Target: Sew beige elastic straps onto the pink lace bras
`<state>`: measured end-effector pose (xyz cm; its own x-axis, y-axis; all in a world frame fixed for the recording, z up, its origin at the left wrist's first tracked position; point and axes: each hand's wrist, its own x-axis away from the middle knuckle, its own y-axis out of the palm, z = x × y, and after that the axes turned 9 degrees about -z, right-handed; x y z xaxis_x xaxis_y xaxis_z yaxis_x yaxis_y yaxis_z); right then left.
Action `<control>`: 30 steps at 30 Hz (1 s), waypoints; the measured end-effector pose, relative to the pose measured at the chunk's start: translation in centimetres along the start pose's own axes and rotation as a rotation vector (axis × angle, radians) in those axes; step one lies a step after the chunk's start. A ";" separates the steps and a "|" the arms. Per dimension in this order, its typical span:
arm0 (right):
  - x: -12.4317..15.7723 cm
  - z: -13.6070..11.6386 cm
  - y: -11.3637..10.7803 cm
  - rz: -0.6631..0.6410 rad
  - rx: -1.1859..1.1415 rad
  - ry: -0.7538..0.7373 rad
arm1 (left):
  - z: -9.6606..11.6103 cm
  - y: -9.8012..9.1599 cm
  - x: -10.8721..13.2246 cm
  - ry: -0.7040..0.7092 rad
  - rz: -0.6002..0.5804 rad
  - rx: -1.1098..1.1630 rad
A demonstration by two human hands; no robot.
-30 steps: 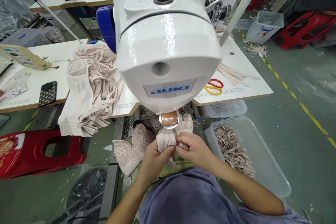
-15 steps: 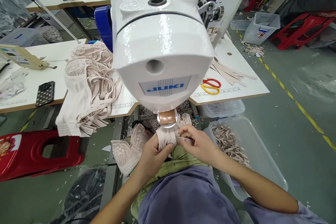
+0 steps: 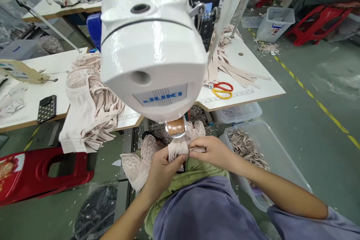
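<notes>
A beige lace bra (image 3: 140,161) hangs below the head of a white sewing machine (image 3: 157,60), its cups to the left of my hands. My left hand (image 3: 164,167) is closed on the bra's smooth band, thumb on top. From the other side my right hand (image 3: 209,152) pinches a narrow beige strap (image 3: 199,149) close against the band. The fingertips of both hands nearly meet just under the machine's brown-and-metal front piece (image 3: 176,126). The needle area is hidden by the machine head.
A pile of beige bras (image 3: 90,101) overhangs the left table edge near a phone (image 3: 47,108). Red-and-yellow scissors (image 3: 222,89) and loose straps lie on the right table. A clear bin (image 3: 284,165) with fabric scraps stands low at right; a red stool (image 3: 42,172) is at left.
The camera view has turned slightly, so the machine head sits further left and more of the control panel shows. My right fingers have drawn closer together on the strap.
</notes>
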<state>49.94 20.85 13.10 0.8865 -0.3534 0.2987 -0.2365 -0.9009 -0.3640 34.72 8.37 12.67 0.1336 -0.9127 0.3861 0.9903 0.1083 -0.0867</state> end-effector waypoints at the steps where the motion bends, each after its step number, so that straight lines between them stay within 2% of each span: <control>1: -0.2 0.0 0.0 -0.003 -0.016 0.000 | 0.0 -0.1 0.0 -0.017 0.004 0.016; 6: -0.7 0.4 0.6 -0.031 -0.349 0.151 | 0.1 -0.5 -0.5 -0.041 -0.015 0.124; 9: -0.7 0.7 1.0 -0.047 -0.505 0.159 | -0.8 -0.3 -1.1 -0.033 0.033 0.173; 11: -0.6 0.8 1.1 -0.018 -0.447 0.126 | -1.5 0.1 -1.4 -0.021 0.085 0.218; 13: -0.5 0.6 1.2 0.050 -0.285 0.082 | -1.8 0.6 -1.6 -0.012 0.128 0.271; 17: -0.1 0.3 1.1 0.151 -0.033 -0.030 | -1.1 0.9 -0.8 -0.001 0.152 0.290; 20: 0.0 -0.1 -0.1 0.038 -0.191 0.003 | -1.1 0.7 0.7 0.077 0.193 0.187; 22: -0.2 -0.9 -1.4 -0.065 -0.357 0.045 | -1.9 0.8 1.5 0.185 0.220 0.219; 25: -0.9 -3.2 -3.5 -0.242 -0.472 0.031 | -3.5 1.1 2.1 0.282 0.154 0.285; 28: -2.2 -5.8 -5.1 -0.404 -0.303 -0.052 | -4.3 0.3 2.0 0.391 0.146 0.134; 30: -3.4 -6.8 -5.8 -0.353 -0.032 -0.083 | -4.3 -0.9 1.7 0.542 0.233 -0.024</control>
<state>45.66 25.59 20.20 0.9447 0.0016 0.3280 0.0791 -0.9716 -0.2229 33.85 5.07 9.46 0.3033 -0.9377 -0.1692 0.9351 0.3271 -0.1362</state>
